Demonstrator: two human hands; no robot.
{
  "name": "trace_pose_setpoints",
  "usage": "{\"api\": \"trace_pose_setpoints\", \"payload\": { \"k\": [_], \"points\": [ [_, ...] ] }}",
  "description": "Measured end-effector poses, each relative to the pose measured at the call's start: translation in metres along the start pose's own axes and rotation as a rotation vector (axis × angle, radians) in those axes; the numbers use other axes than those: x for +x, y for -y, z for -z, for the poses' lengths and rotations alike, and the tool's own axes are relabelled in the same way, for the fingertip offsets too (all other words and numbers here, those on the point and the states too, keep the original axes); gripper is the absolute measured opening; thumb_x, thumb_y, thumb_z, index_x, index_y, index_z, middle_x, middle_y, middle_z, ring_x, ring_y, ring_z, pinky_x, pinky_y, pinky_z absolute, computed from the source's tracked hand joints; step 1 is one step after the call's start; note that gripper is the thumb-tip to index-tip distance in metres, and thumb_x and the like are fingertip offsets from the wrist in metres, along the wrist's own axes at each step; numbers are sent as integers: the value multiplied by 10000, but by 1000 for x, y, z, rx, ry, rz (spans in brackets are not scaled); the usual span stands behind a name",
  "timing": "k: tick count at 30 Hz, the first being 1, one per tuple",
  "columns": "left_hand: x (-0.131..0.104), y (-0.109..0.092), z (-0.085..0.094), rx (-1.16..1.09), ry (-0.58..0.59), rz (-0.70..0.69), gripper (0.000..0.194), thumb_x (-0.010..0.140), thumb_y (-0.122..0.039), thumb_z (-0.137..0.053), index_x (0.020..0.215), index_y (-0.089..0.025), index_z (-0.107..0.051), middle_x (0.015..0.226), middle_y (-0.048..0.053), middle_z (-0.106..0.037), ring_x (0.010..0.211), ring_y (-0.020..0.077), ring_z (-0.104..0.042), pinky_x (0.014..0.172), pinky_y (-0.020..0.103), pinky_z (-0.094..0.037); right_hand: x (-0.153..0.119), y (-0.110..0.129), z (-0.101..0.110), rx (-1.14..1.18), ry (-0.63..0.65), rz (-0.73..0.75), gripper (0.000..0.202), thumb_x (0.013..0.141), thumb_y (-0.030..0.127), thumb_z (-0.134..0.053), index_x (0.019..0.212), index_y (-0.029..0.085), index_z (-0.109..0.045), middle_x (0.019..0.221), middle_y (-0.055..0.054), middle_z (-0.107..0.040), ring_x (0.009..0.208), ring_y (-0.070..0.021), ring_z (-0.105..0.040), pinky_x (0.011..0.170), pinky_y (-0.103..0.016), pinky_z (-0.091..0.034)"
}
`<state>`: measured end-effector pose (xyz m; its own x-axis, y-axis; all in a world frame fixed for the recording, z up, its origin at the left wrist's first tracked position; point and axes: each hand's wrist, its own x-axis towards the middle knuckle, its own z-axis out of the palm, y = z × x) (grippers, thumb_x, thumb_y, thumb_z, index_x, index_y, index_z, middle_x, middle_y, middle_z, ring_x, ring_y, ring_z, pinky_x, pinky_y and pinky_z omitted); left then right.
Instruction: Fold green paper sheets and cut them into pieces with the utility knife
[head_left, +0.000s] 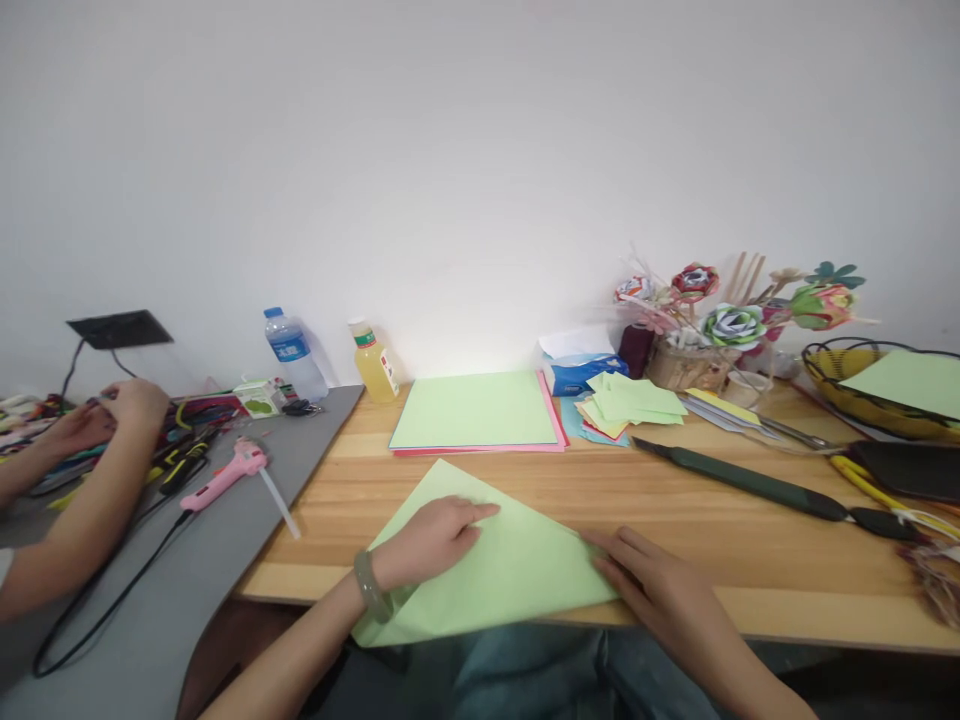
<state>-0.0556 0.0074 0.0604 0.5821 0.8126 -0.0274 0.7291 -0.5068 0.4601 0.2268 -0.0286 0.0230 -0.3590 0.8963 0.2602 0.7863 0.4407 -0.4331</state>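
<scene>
A light green sheet of paper (pixel 517 570) lies at the table's front edge, one corner pointing to the back; its lower left part hangs over the edge. It looks folded slantwise. My left hand (pixel 427 540), with a green bangle (pixel 371 585) at the wrist, rests on the paper, index finger stretched out and thumb apart. At the sheet's right-hand edge, my right hand (pixel 645 575) has its fingers and thumb close together on the paper. Behind the sheet is a stack of coloured paper (pixel 476 412), light green on top.
Small paper pieces (pixel 634 398), a tissue pack (pixel 581 372), a dark green knife-like tool (pixel 757 485) and a flower basket (pixel 690 365) are to the right. On the grey left table lie a pink glue gun (pixel 229 475) and a co-worker's hands (pixel 135 405). A juice bottle (pixel 373 362) stands behind.
</scene>
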Motion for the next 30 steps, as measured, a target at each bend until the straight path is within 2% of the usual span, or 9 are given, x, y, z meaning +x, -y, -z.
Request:
{"api": "trace_pose_setpoints", "payload": {
  "k": [6, 14, 21, 23, 27, 30],
  "points": [
    [-3, 5, -1, 23, 11, 1, 434, 867, -198, -353, 1283, -218, -473, 1030, 53, -625, 947, 192, -553, 833, 287, -412, 0, -2, 4, 128, -1, -5, 343, 889, 394, -363, 1075, 251, -614, 900, -37, -654, 843, -157, -621, 723, -253, -488],
    [0, 5, -5, 159, 3, 44, 472, 861, -187, -325, 1322, -178, -426, 964, 88, -636, 902, 230, -573, 781, 326, -425, 7, -3, -3, 95, -30, -85, 353, 888, 406, -340, 1050, 252, -614, 1004, -55, -648, 930, -201, -608, 793, -333, -479],
    [0, 8, -5, -28, -83, -7, 392, 898, -199, -320, 1234, -200, -523, 956, 57, -622, 919, 180, -544, 830, 289, -418, 18, -7, 4, 34, 84, -37, 368, 912, 369, -276, 1032, 268, -609, 929, -52, -636, 791, -178, -634, 679, -293, -485],
    [2, 10, -7, -67, -94, -12, 376, 910, -214, -318, 1215, -219, -538, 944, 48, -621, 924, 175, -537, 852, 295, -411, 19, -7, 7, 0, 119, -32, 358, 917, 335, -274, 1042, 258, -601, 905, -47, -626, 781, -168, -628, 680, -282, -476],
    [10, 11, -13, -112, -99, -32, 359, 914, -257, -342, 1225, -257, -522, 1070, 38, -604, 1017, 185, -510, 929, 322, -374, 15, -8, 12, -81, 142, -71, 336, 919, 278, -281, 1058, 239, -585, 899, -44, -593, 805, -161, -608, 715, -274, -449],
    [15, 16, -19, -72, -130, -8, 360, 896, -311, -378, 1225, -254, -513, 1057, 48, -591, 1020, 201, -508, 916, 335, -389, 9, -7, 14, -136, 135, -115, 301, 900, 233, -328, 1066, 237, -580, 908, -43, -577, 798, -157, -594, 707, -261, -429]
  ]
}}
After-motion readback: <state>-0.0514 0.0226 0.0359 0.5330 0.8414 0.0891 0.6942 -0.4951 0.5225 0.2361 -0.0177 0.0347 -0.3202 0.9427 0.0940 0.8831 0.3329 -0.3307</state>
